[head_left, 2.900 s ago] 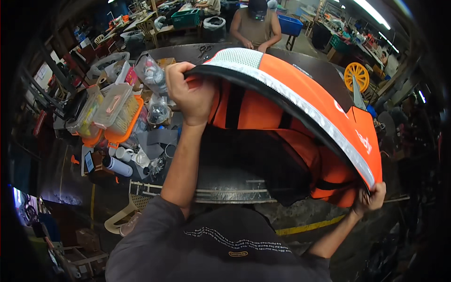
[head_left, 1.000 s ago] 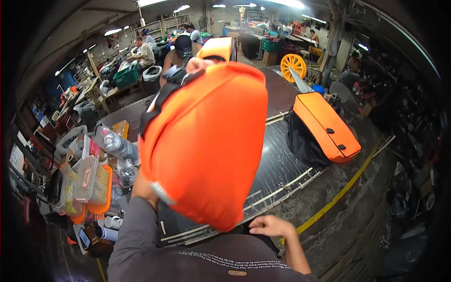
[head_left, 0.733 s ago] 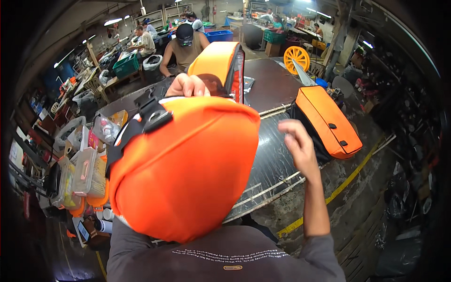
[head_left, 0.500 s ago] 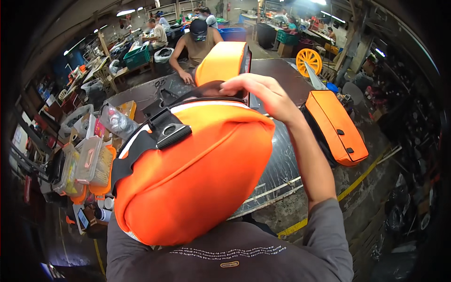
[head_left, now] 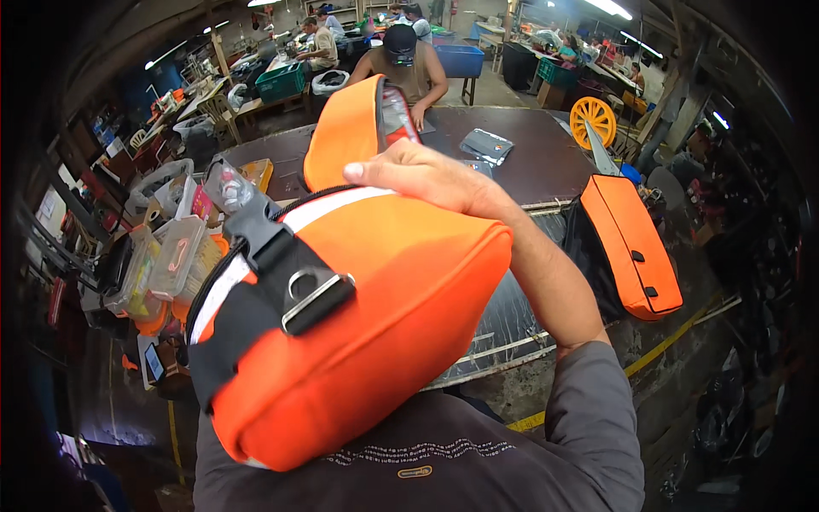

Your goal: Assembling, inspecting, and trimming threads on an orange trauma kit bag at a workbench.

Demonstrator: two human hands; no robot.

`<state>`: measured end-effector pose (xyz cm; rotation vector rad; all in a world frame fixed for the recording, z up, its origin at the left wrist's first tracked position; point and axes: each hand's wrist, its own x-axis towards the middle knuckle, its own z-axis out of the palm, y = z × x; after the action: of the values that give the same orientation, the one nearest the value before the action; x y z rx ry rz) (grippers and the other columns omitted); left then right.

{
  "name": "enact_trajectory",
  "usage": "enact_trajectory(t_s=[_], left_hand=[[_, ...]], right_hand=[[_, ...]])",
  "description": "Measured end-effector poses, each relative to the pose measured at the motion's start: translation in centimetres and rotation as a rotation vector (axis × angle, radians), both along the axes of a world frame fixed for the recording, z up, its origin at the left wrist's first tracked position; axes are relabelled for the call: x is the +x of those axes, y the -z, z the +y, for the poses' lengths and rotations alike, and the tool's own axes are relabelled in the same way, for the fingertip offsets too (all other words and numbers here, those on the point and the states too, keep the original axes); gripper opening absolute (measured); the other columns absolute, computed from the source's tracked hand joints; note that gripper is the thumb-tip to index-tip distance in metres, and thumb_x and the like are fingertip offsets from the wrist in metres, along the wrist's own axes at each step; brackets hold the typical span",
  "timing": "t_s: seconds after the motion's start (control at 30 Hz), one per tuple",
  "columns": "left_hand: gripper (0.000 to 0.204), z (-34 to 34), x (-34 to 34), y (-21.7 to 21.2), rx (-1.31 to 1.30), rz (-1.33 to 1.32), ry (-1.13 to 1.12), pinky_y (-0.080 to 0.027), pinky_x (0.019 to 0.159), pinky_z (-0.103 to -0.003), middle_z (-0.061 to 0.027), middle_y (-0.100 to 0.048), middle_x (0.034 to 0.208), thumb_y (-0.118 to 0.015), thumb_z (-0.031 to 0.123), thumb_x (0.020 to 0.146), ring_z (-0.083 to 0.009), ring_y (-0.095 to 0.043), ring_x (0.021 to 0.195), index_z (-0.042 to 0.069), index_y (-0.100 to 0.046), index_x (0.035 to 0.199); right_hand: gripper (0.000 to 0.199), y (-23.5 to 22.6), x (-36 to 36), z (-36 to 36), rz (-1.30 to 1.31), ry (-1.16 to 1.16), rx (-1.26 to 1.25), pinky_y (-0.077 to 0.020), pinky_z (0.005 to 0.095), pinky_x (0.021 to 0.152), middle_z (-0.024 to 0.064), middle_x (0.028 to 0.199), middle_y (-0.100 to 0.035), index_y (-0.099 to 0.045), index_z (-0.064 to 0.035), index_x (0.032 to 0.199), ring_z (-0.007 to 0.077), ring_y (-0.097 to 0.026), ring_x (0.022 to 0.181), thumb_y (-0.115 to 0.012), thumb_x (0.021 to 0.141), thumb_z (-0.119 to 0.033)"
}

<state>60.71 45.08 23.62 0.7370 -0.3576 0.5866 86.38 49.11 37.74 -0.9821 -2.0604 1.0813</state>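
A large orange bag with a white band and a black zipper edge is tilted close against my chest. On its left side hang a black webbing strap, a black plastic buckle and a metal ring. My right hand grips the bag's far upper edge, its thumb over the rim and its other fingers mostly hidden. Just beyond stands an orange panel with a shiny silver lining; I cannot tell whether it joins this bag. My left hand is out of sight, with the bag covering that side.
Another orange bag lies right on the dark table. Grey pouches lie farther back. Clear plastic boxes crowd the left. A yellow wheel stands at the far right. Across the table, a person leans over it.
My right hand has come down onto the bag's rim. The bag has tilted, showing more of the strap and buckle. The orange panel has shifted left, uncovering the grey pouches.
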Motion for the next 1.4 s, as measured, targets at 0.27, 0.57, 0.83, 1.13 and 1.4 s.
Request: enact_trajectory(t_s=[0.27,0.57,0.83,1.13,1.4], left_hand=[[0.070,8.9,-2.7,-6.9,-0.121,0.107,0.050,-0.045,0.116,-0.044,-0.0211,-0.056,0.147,-0.044,0.052,0.107,-0.0300,-0.054,0.137,-0.003,-0.045,0.149],[0.038,2.5,-2.4,-15.0,0.571,0.573,-0.667,-0.053,0.084,-0.023,-0.0053,-0.072,0.109,-0.055,0.034,0.108,-0.0071,-0.066,0.096,-0.001,-0.066,0.117],[0.032,-1.7,3.7,-21.7,0.853,0.671,-0.565,-0.040,0.058,-0.021,0.0061,-0.059,0.075,-0.063,0.028,0.104,-0.0005,-0.052,0.067,0.004,-0.063,0.082],[0.045,-0.7,9.7,-20.7,0.788,0.664,-0.475,-0.052,0.069,-0.023,-0.0013,-0.073,0.082,-0.078,0.044,0.092,-0.0065,-0.067,0.075,-0.001,-0.079,0.094],[0.036,7.0,5.3,-16.9,0.723,0.775,-0.569,-0.052,0.075,-0.024,0.0001,-0.073,0.095,-0.067,0.034,0.102,-0.0055,-0.066,0.086,-0.001,-0.076,0.103]], right_hand=[[0.048,-2.3,5.7,-0.6,-0.098,0.258,0.572,-0.0495,0.0303,0.072,0.0026,0.079,-0.067,-0.071,0.0036,0.091,0.0084,-0.060,0.075,-0.062,0.102,-0.043],[0.055,-9.3,8.8,-6.3,-0.259,0.012,-0.020,-0.0449,0.0247,0.071,-0.0012,0.081,-0.067,-0.072,-0.0015,0.089,0.0078,-0.058,0.077,-0.058,0.102,-0.053],[0.120,-4.1,3.9,-8.2,0.439,-0.605,-0.541,-0.0442,0.0406,0.114,0.0218,0.151,-0.052,-0.042,0.0095,0.151,0.0281,-0.054,0.137,-0.056,0.081,-0.088],[0.102,-1.5,4.6,-10.8,0.803,-0.547,-0.718,-0.0458,0.0414,0.113,0.0210,0.143,-0.059,-0.054,0.0060,0.142,0.0265,-0.060,0.130,-0.062,0.086,-0.078],[0.038,-4.8,10.3,-15.8,0.024,0.519,0.267,-0.0474,0.0277,0.088,0.0025,0.118,-0.069,-0.068,-0.0036,0.128,0.0116,-0.061,0.107,-0.049,0.108,-0.030]])
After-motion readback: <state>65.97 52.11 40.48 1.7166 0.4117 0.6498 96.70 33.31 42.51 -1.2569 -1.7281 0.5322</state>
